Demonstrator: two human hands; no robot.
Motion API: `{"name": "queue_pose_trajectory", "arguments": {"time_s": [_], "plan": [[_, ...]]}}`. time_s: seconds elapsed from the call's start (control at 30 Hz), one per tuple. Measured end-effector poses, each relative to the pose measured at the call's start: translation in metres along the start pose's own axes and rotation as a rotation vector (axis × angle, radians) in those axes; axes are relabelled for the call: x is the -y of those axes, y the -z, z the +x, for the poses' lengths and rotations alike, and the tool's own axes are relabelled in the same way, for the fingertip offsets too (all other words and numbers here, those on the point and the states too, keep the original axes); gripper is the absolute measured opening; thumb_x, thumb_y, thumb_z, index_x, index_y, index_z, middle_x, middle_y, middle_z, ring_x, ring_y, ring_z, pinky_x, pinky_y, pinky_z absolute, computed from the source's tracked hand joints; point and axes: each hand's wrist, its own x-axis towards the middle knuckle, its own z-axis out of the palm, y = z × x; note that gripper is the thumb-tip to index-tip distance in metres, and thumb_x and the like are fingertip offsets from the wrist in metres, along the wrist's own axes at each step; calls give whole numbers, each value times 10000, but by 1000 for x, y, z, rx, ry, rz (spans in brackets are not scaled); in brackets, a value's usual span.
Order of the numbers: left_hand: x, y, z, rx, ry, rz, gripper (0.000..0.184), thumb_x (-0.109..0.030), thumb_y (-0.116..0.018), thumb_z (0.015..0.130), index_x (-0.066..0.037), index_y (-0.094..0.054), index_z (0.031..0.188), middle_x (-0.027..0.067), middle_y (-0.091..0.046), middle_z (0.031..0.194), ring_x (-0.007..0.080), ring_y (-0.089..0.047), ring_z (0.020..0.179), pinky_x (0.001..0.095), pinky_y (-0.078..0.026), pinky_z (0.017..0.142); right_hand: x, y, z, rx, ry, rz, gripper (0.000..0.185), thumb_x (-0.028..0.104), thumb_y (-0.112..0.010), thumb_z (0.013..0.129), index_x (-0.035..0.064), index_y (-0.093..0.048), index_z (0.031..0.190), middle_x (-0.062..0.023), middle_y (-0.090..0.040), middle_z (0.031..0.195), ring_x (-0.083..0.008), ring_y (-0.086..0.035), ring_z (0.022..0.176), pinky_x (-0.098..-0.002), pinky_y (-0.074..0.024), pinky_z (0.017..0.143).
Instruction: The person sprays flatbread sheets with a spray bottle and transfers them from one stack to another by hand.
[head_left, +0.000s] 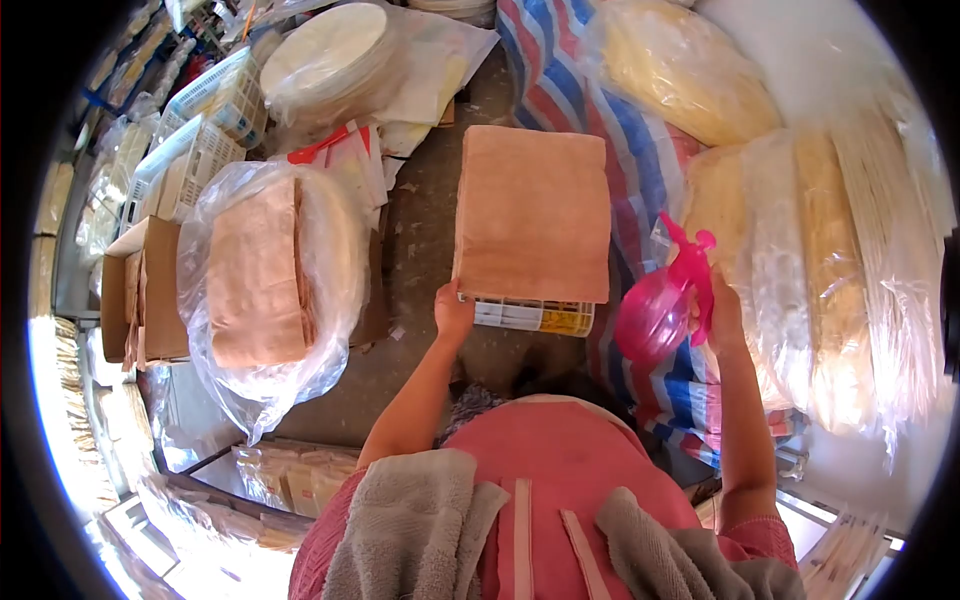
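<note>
In my right hand [722, 310] is a pink spray bottle [655, 315], its nozzle pointing up and away from me, to the right of the brown stack. My left hand [455, 312] is at the near left corner of a stack of square, light brown sheets [533, 215], its fingers closed around the edge there. The stack lies on a white plastic crate [510, 315], whose near side shows below the sheets, with something yellow inside. How much of the crate or the sheets my left fingers hold is hidden.
Another brown stack [258, 275] lies on plastic wrap at the left, beside a cardboard box [150, 290]. White baskets [185, 165] and a wrapped round stack [325, 50] stand farther back. Striped sheeting [625, 150] and plastic-wrapped yellowish bundles [690, 65] are at the right.
</note>
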Motion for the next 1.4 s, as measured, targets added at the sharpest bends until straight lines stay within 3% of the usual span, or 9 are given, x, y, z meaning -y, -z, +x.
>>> {"name": "queue_pose_trajectory", "arguments": {"time_s": [0.07, 0.27, 0.43, 0.63, 0.8, 0.87, 1.0, 1.33, 1.4], "plan": [[-3, -7, 0, -45, -24, 46, 389, -54, -610, 687, -10, -579, 1072, 172, -574, 1040, 345, -521, 1015, 396, -423, 885, -26, 22, 3, -97, -22, -148, 398, 412, -434, 933, 63, -552, 780, -45, -498, 539, -133, -465, 403, -256, -364, 366], [-25, 2, -6, -136, 20, 88, 268, -58, -611, 693, -32, -617, 960, 159, -571, 1068, 332, -505, 1046, 395, -411, 893, -26, 5, -20, 182, -268, -555, 444, 457, -503, 894, 67, -561, 692, -25, -489, 530, -101, -426, 392, -244, -332, 365], [-48, 11, -6, -273, 130, 88, 203, -57, -630, 687, -18, -601, 884, 151, -602, 981, 308, -561, 934, 380, -452, 811, -3, -26, -11, 335, -139, -541, 443, 439, -483, 913, 49, -593, 734, -14, -502, 526, -81, -459, 425, -217, -348, 398], [-38, 6, 13, -3, 492, -810, 87, -92, -604, 788, -36, -590, 853, 51, -599, 703, 165, -594, 628, 275, -502, 555, 6, -40, 16, 201, -93, -190, 443, 443, -477, 912, 39, -571, 755, -41, -509, 531, -112, -460, 401, -234, -367, 381], [-83, 23, 7, 143, 482, -1082, 151, -112, -563, 835, -49, -532, 968, 48, -606, 804, 150, -601, 662, 292, -527, 558, -3, -12, 17, 29, -139, -98, 399, 429, -516, 896, 62, -576, 751, -35, -499, 526, -112, -448, 376, -252, -360, 351], [-117, 40, 11, 157, 417, -1269, 187, -101, -558, 842, -56, -498, 1012, 41, -601, 842, 163, -599, 670, 317, -539, 580, -46, 20, 13, 47, 49, -337, 356, 390, -572, 873, 70, -592, 718, -22, -520, 518, -98, -462, 376, -238, -348, 339], [-136, 58, 13, 57, 298, -1244, 168, -82, -555, 847, -65, -505, 1006, 33, -598, 865, 175, -603, 721, 333, -544, 608, -18, 36, -30, -5, -242, -401, 381, 401, -577, 866, 47, -626, 735, -36, -536, 529, -110, -483, 397, -241, -365, 362], [-10, 63, -30, -30, 645, -1662, 154, -81, -601, 835, -96, -581, 987, 14, -589, 813, 142, -583, 701, 260, -508, 585, -47, 80, -53, -163, -232, -207, 419, 411, -561, 868, 14, -625, 746, -58, -563, 558, -129, -506, 425, -244, -392, 393], [28, 27, -27, -3, 625, -1435, 120, -79, -600, 839, -89, -590, 958, 6, -589, 789, 136, -575, 683, 245, -473, 549, -49, 75, -49, -170, -220, -245, 408, 401, -559, 871, 17, -622, 750, -57, -562, 559, -130, -502, 423, -242, -389, 391]]}}
